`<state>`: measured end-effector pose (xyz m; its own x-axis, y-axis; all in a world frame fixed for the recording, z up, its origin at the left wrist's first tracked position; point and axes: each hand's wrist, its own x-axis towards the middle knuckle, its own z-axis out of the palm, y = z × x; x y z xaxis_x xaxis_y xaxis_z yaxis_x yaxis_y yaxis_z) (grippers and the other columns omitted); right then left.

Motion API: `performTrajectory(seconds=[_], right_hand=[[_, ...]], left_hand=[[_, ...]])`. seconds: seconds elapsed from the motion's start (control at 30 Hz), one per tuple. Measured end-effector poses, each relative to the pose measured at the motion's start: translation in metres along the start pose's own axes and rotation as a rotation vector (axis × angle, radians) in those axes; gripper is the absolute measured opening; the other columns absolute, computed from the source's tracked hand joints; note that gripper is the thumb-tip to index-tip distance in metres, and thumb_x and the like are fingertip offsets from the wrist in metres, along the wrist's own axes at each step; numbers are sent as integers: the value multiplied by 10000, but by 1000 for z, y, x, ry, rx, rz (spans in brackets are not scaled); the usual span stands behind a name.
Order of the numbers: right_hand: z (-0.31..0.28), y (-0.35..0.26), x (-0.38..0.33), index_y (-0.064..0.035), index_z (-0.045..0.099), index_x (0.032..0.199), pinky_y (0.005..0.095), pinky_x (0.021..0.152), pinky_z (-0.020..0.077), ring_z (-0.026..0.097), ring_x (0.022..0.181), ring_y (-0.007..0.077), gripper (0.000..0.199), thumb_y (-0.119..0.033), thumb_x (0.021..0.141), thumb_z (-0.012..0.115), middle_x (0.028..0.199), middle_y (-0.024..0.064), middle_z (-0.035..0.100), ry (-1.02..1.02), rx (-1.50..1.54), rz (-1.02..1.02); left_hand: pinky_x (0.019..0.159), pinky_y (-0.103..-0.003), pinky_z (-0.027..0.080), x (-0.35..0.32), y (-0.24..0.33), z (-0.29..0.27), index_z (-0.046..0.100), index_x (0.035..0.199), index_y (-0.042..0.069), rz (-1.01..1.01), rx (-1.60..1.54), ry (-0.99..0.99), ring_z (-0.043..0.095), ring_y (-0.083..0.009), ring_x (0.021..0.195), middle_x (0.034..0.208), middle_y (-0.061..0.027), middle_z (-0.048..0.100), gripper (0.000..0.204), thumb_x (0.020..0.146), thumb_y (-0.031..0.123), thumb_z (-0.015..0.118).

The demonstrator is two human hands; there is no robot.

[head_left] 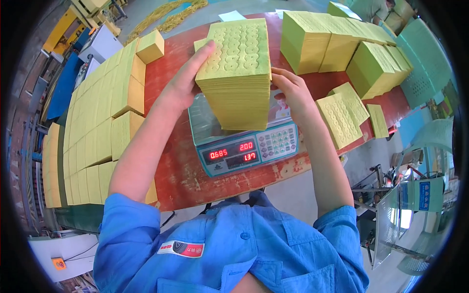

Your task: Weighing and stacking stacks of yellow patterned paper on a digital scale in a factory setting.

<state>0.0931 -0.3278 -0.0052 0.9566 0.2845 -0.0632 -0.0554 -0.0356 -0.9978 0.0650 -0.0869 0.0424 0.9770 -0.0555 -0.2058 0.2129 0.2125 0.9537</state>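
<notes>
A tall stack of yellow paper sheets [237, 73], stamped on top with rows of round coin-like marks, stands over the pan of a digital scale [244, 151] with lit red figures. My left hand [188, 75] clasps the stack's left side, its thumb lying along the top edge. From the right, my right hand [291, 90] presses its fingers to the stack's side near the top; some fingertips are hidden behind the paper. Most of the pan is covered by the stack, and I cannot tell whether the stack's full weight rests there.
Yellow paper blocks [97, 112] fill the left of the red table [178, 183]. Taller stacks [312, 41] stand at the back right. Loose thin bundles [340, 117] lie right of the scale. Another person [372, 10] is at the far right; a machine [100, 46] stands far left.
</notes>
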Motion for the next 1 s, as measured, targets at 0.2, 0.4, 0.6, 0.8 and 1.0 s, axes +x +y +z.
performTrajectory(seconds=[0.2, 0.4, 0.6, 0.8, 1.0], right_hand=[[18, 53, 13, 8, 419, 1431, 344, 1103, 329, 424, 1336, 222, 552, -385, 1044, 413, 1431, 158, 468, 117, 281, -213], [44, 42, 29, -69, 450, 1435, 353, 1018, 420, 491, 1247, 182, 597, -486, 1008, 446, 1382, 85, 520, 45, 452, -186], [47, 46, 59, -84, 498, 1394, 386, 990, 445, 526, 1199, 201, 622, -543, 974, 488, 1334, 85, 554, -45, 448, -64], [25, 55, 59, -126, 358, 1504, 354, 1100, 300, 377, 1361, 179, 635, -544, 1027, 328, 1480, 72, 434, -111, 449, -100], [-6, 61, 43, -79, 339, 1503, 396, 1108, 261, 289, 1432, 224, 657, -534, 1032, 287, 1544, 76, 347, -124, 398, -208]], left_hand=[[1022, -345, 395, 14, -63, -1, 447, 1432, 134, 145, -227, 121, 481, -170, 1256, 1379, -67, 525, 645, 965, 579, 464], [968, -333, 463, 32, -105, 9, 470, 1394, 125, 166, -408, 216, 537, -151, 1174, 1274, -27, 564, 550, 989, 498, 480], [981, -339, 458, 44, -97, 3, 442, 1411, 115, 264, -468, 144, 519, -154, 1204, 1308, -24, 548, 591, 975, 511, 499], [1100, -349, 344, 32, -101, 1, 350, 1483, 85, 298, -350, 270, 413, -189, 1345, 1469, -72, 433, 724, 973, 592, 431], [1181, -488, 31, -6, -108, -13, 197, 1538, 22, 305, -200, 480, 158, -262, 1480, 1610, -162, 180, 883, 952, 669, 326]])
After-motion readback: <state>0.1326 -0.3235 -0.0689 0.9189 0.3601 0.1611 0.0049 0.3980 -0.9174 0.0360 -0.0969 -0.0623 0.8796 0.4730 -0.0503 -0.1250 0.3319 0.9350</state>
